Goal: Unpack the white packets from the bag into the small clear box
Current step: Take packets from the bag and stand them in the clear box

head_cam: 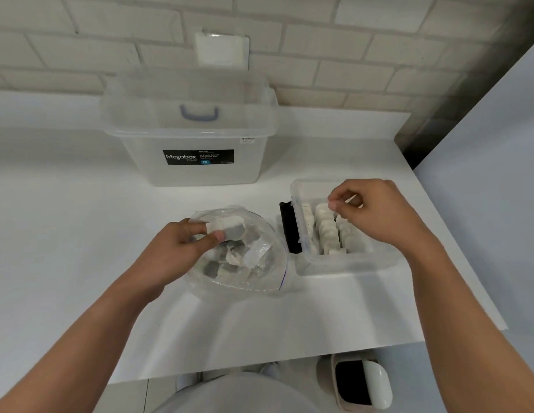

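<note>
A clear zip bag lies open on the white counter, with several white packets inside. My left hand pinches one white packet at the bag's mouth. To the right stands the small clear box, holding rows of upright white packets. My right hand hovers over the box's far end, its thumb and forefinger pinched just above a packet; whether they hold anything is unclear.
A large clear Megabox storage box with a lid stands at the back. A black lid clip sits between bag and small box. The counter's edge runs near me, with a small bin below on the floor.
</note>
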`<state>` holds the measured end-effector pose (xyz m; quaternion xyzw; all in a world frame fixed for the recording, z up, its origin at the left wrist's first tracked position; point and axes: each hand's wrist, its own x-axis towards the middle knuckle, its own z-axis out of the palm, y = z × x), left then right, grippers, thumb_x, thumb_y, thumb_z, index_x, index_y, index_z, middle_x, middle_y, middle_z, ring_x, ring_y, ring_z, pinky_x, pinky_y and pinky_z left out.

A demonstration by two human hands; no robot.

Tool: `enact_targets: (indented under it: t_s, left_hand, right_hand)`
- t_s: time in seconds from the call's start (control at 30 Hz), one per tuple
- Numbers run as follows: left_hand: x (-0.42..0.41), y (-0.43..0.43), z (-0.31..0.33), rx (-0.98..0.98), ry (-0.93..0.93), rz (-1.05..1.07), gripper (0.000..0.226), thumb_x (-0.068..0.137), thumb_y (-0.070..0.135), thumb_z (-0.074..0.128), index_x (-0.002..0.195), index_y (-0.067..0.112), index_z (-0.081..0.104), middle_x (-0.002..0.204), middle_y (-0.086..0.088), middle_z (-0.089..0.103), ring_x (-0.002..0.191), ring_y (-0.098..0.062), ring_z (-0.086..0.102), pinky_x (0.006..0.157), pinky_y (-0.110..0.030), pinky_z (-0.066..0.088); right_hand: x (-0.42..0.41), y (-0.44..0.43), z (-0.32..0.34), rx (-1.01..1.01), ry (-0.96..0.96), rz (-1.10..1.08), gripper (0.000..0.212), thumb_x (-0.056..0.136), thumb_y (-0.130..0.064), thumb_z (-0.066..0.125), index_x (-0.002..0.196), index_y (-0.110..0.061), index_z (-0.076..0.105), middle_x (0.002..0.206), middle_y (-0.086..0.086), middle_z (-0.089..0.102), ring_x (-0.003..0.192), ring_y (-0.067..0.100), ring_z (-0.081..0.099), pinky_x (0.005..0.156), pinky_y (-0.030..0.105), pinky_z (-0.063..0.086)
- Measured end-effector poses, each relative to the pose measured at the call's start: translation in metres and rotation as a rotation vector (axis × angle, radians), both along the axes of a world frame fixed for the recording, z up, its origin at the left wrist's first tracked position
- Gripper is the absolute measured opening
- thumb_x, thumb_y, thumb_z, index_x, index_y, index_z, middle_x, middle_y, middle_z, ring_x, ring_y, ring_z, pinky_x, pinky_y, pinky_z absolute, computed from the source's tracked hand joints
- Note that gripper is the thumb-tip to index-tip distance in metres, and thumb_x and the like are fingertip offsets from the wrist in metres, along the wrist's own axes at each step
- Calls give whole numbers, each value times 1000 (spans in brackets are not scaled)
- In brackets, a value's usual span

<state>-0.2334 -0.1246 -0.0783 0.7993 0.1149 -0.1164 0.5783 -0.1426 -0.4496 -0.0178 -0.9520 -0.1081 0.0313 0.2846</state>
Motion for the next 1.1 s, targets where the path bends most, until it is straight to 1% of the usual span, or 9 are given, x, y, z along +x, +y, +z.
enact_targets:
  t_s: [0.1,0.17,0.23,0.37,0.47,0.53,0.73,0.87,1.1]
  left_hand:
    - [0,2,1,-55,6,-2,18,90,50,67,100,41,78,117,9,70,104,-19,66,79,-29,45]
    - [0,1,2,-95,7,9,20,89,51,67,100,39,79,119,7,70,106,-17,65,77,-26,43]
    - [-1,-1,3,-113,3,4,22,89,52,66,99,37,79,119,6,69,107,-17,64,76,-24,42]
    - [-2,-1,2,-109,-15,-25,23,87,56,66,98,40,79,119,8,67,110,-17,63,82,-28,44]
    - [-3,-1,3,-84,-41,-65,17,87,53,68,99,46,77,119,14,64,108,-7,61,90,-29,48]
    - [-3,-2,4,-10,-58,-84,14,86,49,72,100,51,75,116,18,62,100,-1,58,84,-22,46]
    - [2,-3,3,106,-63,-101,27,83,46,76,110,46,71,115,19,56,89,-2,53,71,-14,39]
    - [9,-5,1,166,-94,-119,26,84,46,74,110,45,71,108,18,55,87,-4,53,71,-16,39]
    - [12,-6,0,263,-154,-148,29,85,38,76,111,48,67,101,13,55,88,-7,55,71,-16,39]
  right_hand:
    - [-29,55,9,352,118,73,6,89,-21,76,90,-26,78,84,-9,75,74,15,73,75,40,62]
    - [-38,82,0,375,194,133,8,89,-26,77,97,-27,79,86,-10,76,77,17,74,80,46,62]
    - [-42,101,-9,363,208,142,14,90,-30,77,103,-27,79,87,-13,77,80,10,75,87,43,60]
    - [-41,119,-15,431,199,104,6,91,-20,74,95,-22,78,78,-6,77,75,11,75,83,43,62]
    - [-42,120,-10,301,112,148,7,93,-23,72,93,-26,78,77,-14,75,76,4,72,83,31,59]
    - [-42,116,2,136,-3,206,11,95,-26,68,96,-30,78,85,-19,75,81,1,68,81,25,53]
    - [-36,82,45,-391,-375,362,31,93,-22,45,99,-20,76,93,-2,68,80,29,66,66,41,55]
    - [-25,44,64,-379,-467,276,21,96,-16,58,101,-21,78,100,-4,71,78,25,67,67,43,57]
    - [-7,-18,62,-490,-353,51,19,100,-15,62,109,-18,79,105,0,77,89,24,69,80,37,56]
